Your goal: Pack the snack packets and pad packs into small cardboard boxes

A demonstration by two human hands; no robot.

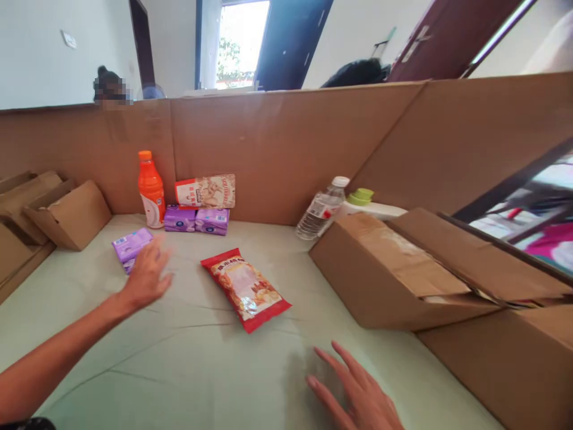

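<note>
My left hand (147,275) reaches out over the pale green table cover (188,358), fingers spread and empty, right beside a purple packet (131,245) that lies flat. My right hand (356,394) hovers low near the front edge with fingers apart, holding nothing. Between the hands lies a red snack bag (245,288). Further back stand an orange drink bottle (151,190), two purple packets (196,219) side by side, and a red and beige snack bag (206,191) resting on top of them.
A closed cardboard box (385,280) sits at the right, with a clear water bottle (322,209) and a white green-capped container (371,206) behind it. Folded cardboard (67,215) lies at the left. Cardboard walls (277,143) ring the table. A person's head shows beyond the wall.
</note>
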